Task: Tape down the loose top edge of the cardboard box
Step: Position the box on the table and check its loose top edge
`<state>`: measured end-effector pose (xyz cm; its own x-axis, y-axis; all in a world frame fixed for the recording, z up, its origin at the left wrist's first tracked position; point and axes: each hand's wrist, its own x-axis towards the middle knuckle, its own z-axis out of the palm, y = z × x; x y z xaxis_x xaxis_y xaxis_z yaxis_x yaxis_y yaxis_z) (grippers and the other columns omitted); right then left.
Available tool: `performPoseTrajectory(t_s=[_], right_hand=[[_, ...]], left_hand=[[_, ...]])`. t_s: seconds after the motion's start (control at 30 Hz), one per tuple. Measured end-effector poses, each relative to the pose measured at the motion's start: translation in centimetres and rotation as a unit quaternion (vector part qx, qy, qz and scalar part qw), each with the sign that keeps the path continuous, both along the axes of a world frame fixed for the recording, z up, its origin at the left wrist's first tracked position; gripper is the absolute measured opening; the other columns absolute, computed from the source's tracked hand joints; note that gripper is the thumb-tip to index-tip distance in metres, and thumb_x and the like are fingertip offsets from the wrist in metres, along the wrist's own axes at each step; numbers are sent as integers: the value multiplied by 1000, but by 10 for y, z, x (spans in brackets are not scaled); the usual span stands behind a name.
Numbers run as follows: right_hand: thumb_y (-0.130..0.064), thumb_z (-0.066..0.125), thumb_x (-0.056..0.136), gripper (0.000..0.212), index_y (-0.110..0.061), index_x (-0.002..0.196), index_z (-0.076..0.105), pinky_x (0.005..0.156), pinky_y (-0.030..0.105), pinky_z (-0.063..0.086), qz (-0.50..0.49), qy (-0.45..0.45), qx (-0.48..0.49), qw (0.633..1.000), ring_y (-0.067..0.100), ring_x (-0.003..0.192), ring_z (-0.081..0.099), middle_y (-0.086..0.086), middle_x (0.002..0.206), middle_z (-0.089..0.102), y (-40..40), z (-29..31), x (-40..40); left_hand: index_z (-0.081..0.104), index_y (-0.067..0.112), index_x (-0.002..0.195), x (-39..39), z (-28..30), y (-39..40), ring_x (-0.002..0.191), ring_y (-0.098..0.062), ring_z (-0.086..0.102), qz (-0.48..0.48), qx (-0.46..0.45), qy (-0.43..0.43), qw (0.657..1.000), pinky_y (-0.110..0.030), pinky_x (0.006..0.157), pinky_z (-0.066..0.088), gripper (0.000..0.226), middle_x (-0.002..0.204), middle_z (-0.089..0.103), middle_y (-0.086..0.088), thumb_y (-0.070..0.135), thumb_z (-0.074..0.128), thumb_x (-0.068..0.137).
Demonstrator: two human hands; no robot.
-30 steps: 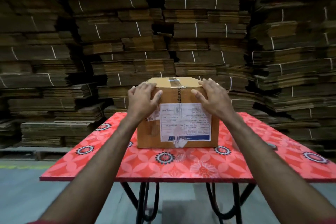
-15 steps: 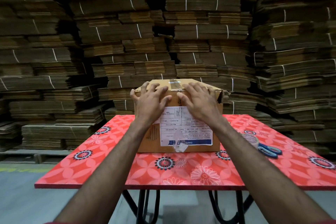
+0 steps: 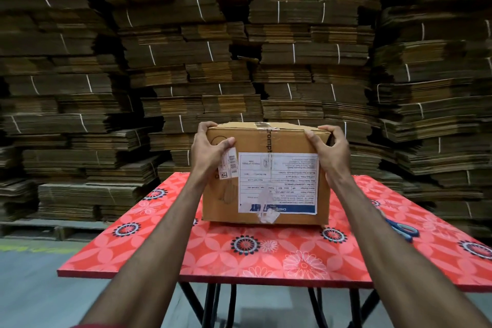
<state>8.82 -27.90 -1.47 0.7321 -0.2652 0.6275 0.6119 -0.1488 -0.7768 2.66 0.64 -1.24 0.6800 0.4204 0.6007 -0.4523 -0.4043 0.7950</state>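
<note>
A brown cardboard box [image 3: 254, 141] with a white upside-down label on its near face stands on the red flowered table [image 3: 239, 253]. A strip of clear tape runs over the middle of its top edge. My left hand [image 3: 210, 152] grips the box's upper left corner, fingers over the top, thumb on the near face. My right hand [image 3: 330, 149] grips the upper right corner the same way. The box looks tilted toward me, its near bottom edge on the table. No tape roll shows; my right forearm hides part of the table.
Blue-handled scissors [image 3: 403, 229] lie on the table to the right, partly behind my right forearm. Tall stacks of flattened, strapped cardboard [image 3: 292, 61] fill the whole background. Grey floor [image 3: 29, 287] shows left of the table.
Both hands slid from the middle of the box's near top edge outward to its upper corners. The box now appears closer and larger, tipped toward me.
</note>
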Motion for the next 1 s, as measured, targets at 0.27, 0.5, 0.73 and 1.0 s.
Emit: performPoseTrajectory(t_s=[0.27, 0.5, 0.73, 1.0], right_hand=[[-41, 81, 84, 51, -11, 122, 63, 50, 3, 44, 0, -15, 21, 1000, 6, 81, 59, 1, 104, 63, -4, 7, -19], [-43, 81, 84, 46, -20, 121, 66, 60, 11, 46, 4, -28, -21, 999, 4, 82, 59, -8, 97, 64, 17, -15, -41], [-44, 78, 86, 46, -26, 125, 63, 79, 23, 52, 32, -23, -47, 998, 15, 107, 66, -7, 114, 69, 9, -25, -39], [-46, 45, 104, 40, -34, 140, 56, 118, 50, 18, -187, -168, -410, 877, 14, 153, 30, -6, 161, 42, 49, -20, -42]], left_hand=[[54, 34, 114, -20, 24, -5, 108, -23, 62, 18, 42, -32, 998, -48, 93, 56, 53, 119, 61, -5, 40, 84, 70], [56, 36, 114, -37, -17, 20, 103, -21, 66, 10, -4, -30, 999, -50, 88, 59, 54, 109, 64, 4, 37, 86, 70], [50, 48, 116, -32, -26, 25, 117, -26, 61, -1, 25, -1, 1000, -54, 95, 55, 60, 129, 58, -6, 54, 83, 67], [58, 36, 136, -28, -8, -28, 155, -17, 7, 172, 411, -64, 893, -42, 120, 4, 36, 165, 26, 9, 37, 50, 101]])
